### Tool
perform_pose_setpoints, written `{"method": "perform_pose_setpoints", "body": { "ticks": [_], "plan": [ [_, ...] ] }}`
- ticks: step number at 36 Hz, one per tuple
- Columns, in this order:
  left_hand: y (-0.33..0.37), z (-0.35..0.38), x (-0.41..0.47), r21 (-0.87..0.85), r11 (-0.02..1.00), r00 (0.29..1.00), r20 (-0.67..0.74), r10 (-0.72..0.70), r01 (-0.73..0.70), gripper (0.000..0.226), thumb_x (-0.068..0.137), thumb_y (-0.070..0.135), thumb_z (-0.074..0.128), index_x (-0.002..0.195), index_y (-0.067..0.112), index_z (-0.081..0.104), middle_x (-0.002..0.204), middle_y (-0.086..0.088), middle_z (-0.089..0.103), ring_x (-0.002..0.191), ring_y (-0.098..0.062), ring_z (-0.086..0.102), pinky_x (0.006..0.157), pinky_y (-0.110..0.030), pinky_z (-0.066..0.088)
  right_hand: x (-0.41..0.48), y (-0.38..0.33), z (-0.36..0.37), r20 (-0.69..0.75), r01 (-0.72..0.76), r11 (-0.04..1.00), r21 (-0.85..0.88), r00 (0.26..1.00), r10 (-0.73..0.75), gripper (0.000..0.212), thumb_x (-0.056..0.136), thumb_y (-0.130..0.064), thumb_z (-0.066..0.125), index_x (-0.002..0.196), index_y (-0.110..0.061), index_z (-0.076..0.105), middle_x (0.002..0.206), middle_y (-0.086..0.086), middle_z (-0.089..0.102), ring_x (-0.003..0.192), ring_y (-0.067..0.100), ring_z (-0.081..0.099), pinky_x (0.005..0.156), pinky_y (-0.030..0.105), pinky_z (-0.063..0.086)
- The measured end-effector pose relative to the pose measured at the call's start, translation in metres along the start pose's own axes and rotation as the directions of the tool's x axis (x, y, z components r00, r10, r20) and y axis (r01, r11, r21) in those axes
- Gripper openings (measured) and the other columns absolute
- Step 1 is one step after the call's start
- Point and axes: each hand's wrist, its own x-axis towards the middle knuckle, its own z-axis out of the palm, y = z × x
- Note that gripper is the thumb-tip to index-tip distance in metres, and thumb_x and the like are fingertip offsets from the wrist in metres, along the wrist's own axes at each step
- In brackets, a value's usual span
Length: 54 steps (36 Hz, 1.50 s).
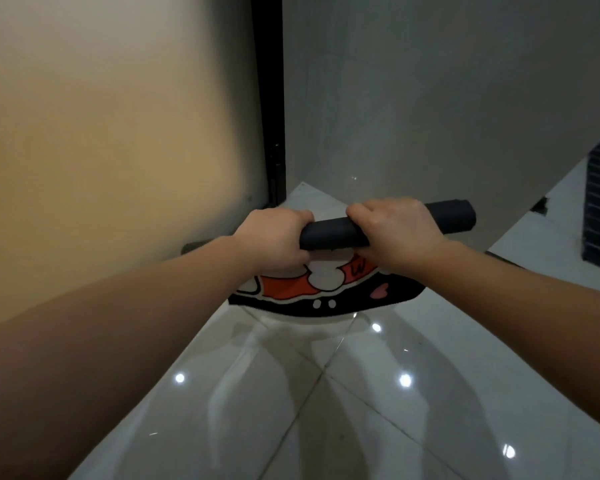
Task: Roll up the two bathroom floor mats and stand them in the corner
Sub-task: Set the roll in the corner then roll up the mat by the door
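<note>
left hand (pixel 274 237) and right hand (pixel 395 230) both gripping, rolling patterned mat (pixel 329 233) | roll partly done, tail hanging | second mat unseen; corner standing remaining

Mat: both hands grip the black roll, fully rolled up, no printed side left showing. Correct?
Not fully. In the head view the left hand and right hand do grip the black roll, but an unrolled printed part in red, white and black hangs below it.

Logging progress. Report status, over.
Left hand and right hand both grip the mat roll. Printed tail still unrolled. Corner floor ahead bare.
</note>
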Motion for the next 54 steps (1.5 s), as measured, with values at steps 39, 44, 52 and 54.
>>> {"method": "perform_pose_setpoints", "body": {
  "ticks": [39,44,52,54],
  "plan": [
    [-0.005,0.014,-0.007,0.251,0.964,0.968,-0.209,0.137,-0.082,0.039,0.081,0.039,0.063,0.113,0.024,0.047,0.106,0.002,0.062,0.093,-0.024,0.061,0.064,-0.032,0.036,0.010,0.005,-0.010,0.547,-0.326,0.882,0.340,0.831,0.097,0.031,0.065,-0.039,0.072,0.090,-0.027,0.057,0.076,-0.004,0.065,0.071,0.018,0.063,0.063,0.031,0.050],
    [-0.005,0.009,-0.001,-0.019,1.000,0.991,0.131,-0.001,0.004,0.051,0.071,0.052,0.070,0.113,0.032,0.049,0.096,0.009,0.062,0.084,-0.017,0.057,0.070,-0.029,0.041,0.001,-0.001,-0.005,0.238,0.012,1.000,0.001,0.971,-0.012,0.022,0.076,-0.035,0.061,0.089,-0.025,0.046,0.072,-0.006,0.047,0.065,0.021,0.050,0.057,0.030,0.033],
    [-0.007,0.011,-0.003,-0.292,0.951,0.961,0.277,-0.014,0.098,0.034,0.072,0.034,0.074,0.099,0.031,0.054,0.090,0.006,0.063,0.084,-0.017,0.061,0.075,-0.034,0.051,-0.006,-0.005,0.006,0.023,0.116,0.992,-0.046,0.993,-0.115,0.022,0.078,-0.027,0.064,0.093,-0.018,0.051,0.076,0.000,0.054,0.059,0.018,0.042,0.053,0.030,0.031],
    [-0.005,0.013,-0.004,-0.186,0.980,0.978,0.206,-0.026,0.065,0.033,0.075,0.036,0.070,0.103,0.029,0.054,0.090,0.007,0.062,0.084,-0.017,0.060,0.071,-0.032,0.047,-0.002,-0.004,0.004,0.103,0.083,0.997,-0.010,0.991,-0.081,0.024,0.078,-0.031,0.061,0.097,-0.022,0.049,0.083,-0.001,0.056,0.066,0.018,0.048,0.056,0.030,0.033]
  ]
}}
